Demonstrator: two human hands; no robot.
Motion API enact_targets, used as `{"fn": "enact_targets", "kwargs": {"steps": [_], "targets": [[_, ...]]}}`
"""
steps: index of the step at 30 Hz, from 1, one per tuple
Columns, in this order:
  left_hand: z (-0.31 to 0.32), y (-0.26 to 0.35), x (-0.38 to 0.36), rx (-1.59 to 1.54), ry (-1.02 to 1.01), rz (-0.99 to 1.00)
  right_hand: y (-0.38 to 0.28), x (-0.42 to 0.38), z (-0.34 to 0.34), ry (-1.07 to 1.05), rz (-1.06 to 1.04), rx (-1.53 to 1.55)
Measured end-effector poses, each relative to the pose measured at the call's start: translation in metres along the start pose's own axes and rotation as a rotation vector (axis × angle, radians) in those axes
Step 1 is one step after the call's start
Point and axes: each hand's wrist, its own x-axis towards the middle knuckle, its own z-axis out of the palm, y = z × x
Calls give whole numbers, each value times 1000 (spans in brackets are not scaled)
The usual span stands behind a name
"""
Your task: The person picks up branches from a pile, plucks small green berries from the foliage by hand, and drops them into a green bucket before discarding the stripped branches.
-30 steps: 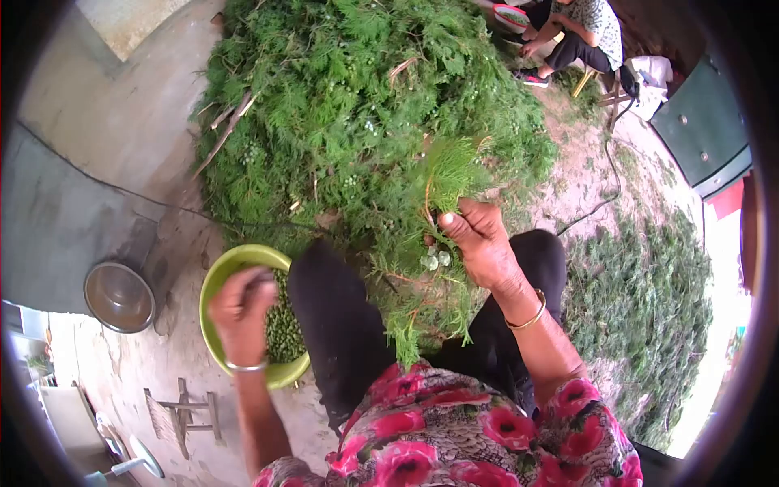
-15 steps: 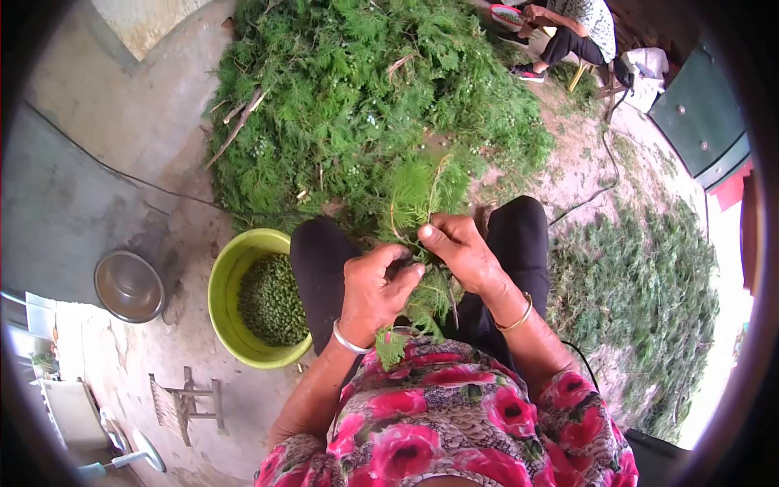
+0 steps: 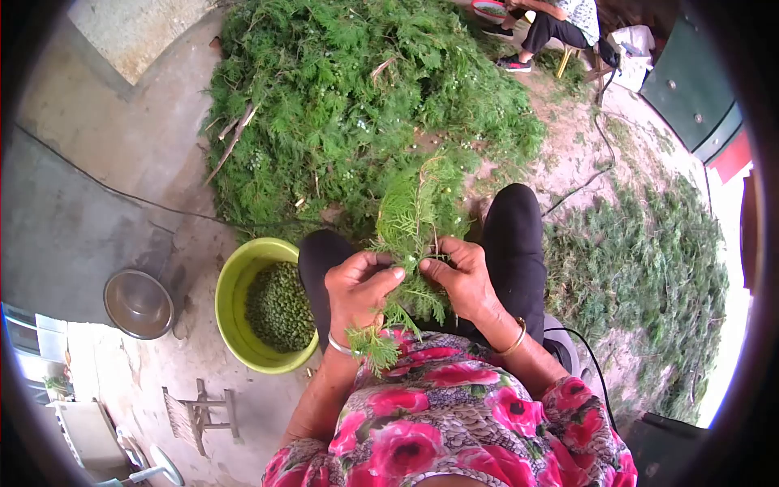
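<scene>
A feathery green conifer branch (image 3: 414, 207) is held upright above my lap, its lower sprays hanging between my wrists. My left hand (image 3: 357, 292), thumb against curled fingers, pinches it from one side; part of a spray shows below that palm. On the other side my right hand (image 3: 464, 280) is closed, thumb and fingertips on the stem. A small pale round bit shows between the two hands. Beside my left knee stands a yellow-green bucket (image 3: 230, 280), partly filled with small round green cones (image 3: 277, 312).
A large heap of green branches (image 3: 365, 105) lies in front of me. More cut foliage (image 3: 641, 284) covers the ground at right. A metal basin (image 3: 139, 304) and a small wooden stool (image 3: 201, 415) are at left. A cable (image 3: 105, 188) crosses the floor. Another person (image 3: 560, 24) sits at far right.
Both hands have come lower and drawn level with each other, still on the branch. The branch has shifted slightly left and down. My view has turned a little.
</scene>
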Motion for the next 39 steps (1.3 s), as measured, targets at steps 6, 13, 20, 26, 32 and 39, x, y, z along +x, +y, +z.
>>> {"fn": "enact_targets", "kwargs": {"steps": [6, 13, 20, 26, 32, 39], "targets": [[-16, -22, 11, -223, 145, -82, 10, -4, 2, 79, -71, -135], [-32, -32, 17, -606, -46, -206, 5, -4, -5, 38, -86, -96], [-32, -7, 6, -270, -147, -73, 1, -9, -11, 34, -100, -203], [-17, 10, 0, 644, -405, 220, -1, -10, -5, 77, -265, -380], [-16, 6, -3, -82, 160, 27, 2, -15, -15, 140, -122, -309], [3, 32, -14, 365, -66, 524, 2, -17, -2, 225, -243, -428]]}}
